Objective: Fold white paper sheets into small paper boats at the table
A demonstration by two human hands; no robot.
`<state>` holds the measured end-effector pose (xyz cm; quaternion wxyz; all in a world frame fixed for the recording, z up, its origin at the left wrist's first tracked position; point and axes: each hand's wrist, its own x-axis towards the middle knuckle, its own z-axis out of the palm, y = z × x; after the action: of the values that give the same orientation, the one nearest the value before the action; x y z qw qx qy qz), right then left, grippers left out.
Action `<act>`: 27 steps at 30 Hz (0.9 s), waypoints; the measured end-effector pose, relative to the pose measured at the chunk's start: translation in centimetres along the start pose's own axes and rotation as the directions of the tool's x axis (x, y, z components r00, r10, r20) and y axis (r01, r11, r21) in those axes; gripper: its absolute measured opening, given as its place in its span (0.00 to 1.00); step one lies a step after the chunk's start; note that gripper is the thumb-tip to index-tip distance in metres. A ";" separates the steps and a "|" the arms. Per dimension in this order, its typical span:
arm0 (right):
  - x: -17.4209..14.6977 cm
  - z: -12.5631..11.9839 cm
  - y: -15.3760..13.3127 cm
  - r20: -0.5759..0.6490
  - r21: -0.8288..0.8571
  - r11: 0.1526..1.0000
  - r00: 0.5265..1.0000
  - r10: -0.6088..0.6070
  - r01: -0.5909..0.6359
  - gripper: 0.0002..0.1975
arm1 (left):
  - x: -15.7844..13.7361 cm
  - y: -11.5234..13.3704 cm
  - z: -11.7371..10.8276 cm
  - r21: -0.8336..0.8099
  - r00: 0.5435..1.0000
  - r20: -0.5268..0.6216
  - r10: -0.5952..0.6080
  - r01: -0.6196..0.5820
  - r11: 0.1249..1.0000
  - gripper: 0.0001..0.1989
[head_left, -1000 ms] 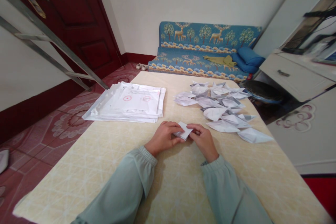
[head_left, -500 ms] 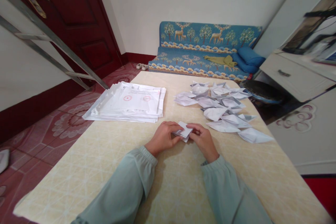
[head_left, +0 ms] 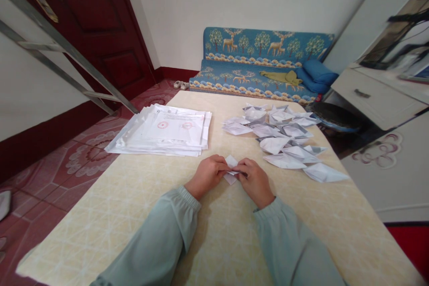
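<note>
A small folded piece of white paper [head_left: 231,161] is pinched between my two hands above the middle of the table. My left hand [head_left: 210,175] grips its left side, thumb and fingers closed. From the right, my right hand [head_left: 255,180] pinches the same paper, its fingertips nearly meeting those of the left. One pointed corner shows above the fingertips and another below; the fingers hide the middle. Several folded paper boats [head_left: 284,160] lie grouped to the right of my hands. A stack of printed sheets [head_left: 174,132] with red stamps lies to the left.
The table [head_left: 134,214] has a pale yellow patterned cover. Behind it stands a blue sofa [head_left: 231,69] with deer patterns. A metal ladder [head_left: 73,53] leans at the left by a dark red door [head_left: 94,4]. A round stool [head_left: 335,116] and a white cabinet [head_left: 385,94] are at the right.
My right hand has moved slightly left, closer to my left hand. The folded paper has turned, so its corners now point up and down between the fingers.
</note>
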<state>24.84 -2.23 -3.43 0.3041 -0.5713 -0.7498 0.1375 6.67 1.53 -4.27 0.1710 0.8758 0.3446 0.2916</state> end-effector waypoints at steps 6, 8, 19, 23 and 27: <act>0.1 0.4 0.5 -0.007 0.041 0.998 0.999 0.053 -0.053 0.09 | -0.1 0.0 -0.3 -0.012 0.993 0.006 -0.119 0.119 0.993 0.08; 0.0 0.6 0.7 -0.023 0.068 0.993 0.994 0.102 -0.101 0.07 | -0.1 0.2 -0.4 0.013 0.984 -0.011 -0.179 0.179 0.984 0.07; 0.7 0.8 0.3 -0.051 0.048 0.956 0.956 0.290 -0.288 0.06 | -0.4 0.9 -0.6 0.026 0.904 -0.070 -0.423 0.425 0.905 0.07; 1.1 0.7 -0.1 -0.051 -0.039 0.931 0.932 0.360 -0.362 0.06 | 0.1 1.3 -0.5 0.072 0.893 -0.080 -0.442 0.448 0.891 0.10; 1.1 1.0 -0.2 -0.092 -0.033 0.933 0.930 0.355 -0.359 0.06 | 0.5 1.5 -0.3 0.124 0.872 -0.087 -0.482 0.490 0.863 0.09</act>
<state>23.94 -1.09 -3.76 0.2912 -0.7106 -0.6233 0.1477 7.51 0.89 -3.06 0.1668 0.7625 0.5784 0.2370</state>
